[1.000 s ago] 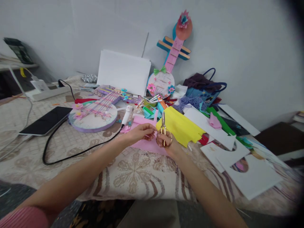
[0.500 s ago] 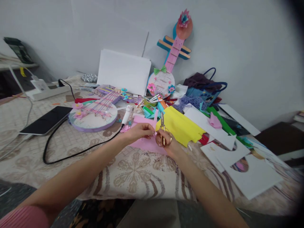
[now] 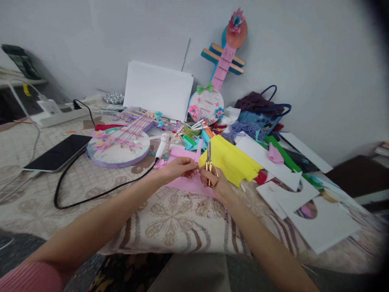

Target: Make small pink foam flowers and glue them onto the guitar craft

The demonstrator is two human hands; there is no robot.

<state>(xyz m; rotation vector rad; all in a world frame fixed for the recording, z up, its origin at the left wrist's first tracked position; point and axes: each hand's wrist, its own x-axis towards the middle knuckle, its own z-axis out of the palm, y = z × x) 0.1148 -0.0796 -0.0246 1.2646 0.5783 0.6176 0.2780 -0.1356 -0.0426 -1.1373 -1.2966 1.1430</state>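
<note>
Fingers pinched together, my left hand [image 3: 184, 167] holds a small piece of pink paper [image 3: 199, 151] whose strip stands up between the hands. My right hand [image 3: 214, 179] is wrapped round gold-handled scissors [image 3: 209, 164], their blades pointing away from me and looking closed. Both hands are close together above a pink sheet [image 3: 194, 185] on the patterned cloth. Just beyond my right hand lies a yellow sheet [image 3: 232, 160]. The fingertips of my right hand are partly hidden.
A white glue gun [image 3: 161, 147] with a black cable lies left of the hands, beside a round stringed craft instrument [image 3: 120, 148]. A tablet [image 3: 60, 152] is at the left. White card cutouts [image 3: 323, 223] lie right; another decorated instrument [image 3: 225, 67] leans on the wall.
Fingers of both hands have shifted slightly around the pink paper. The scissors have turned a little more upright in my right hand.
</note>
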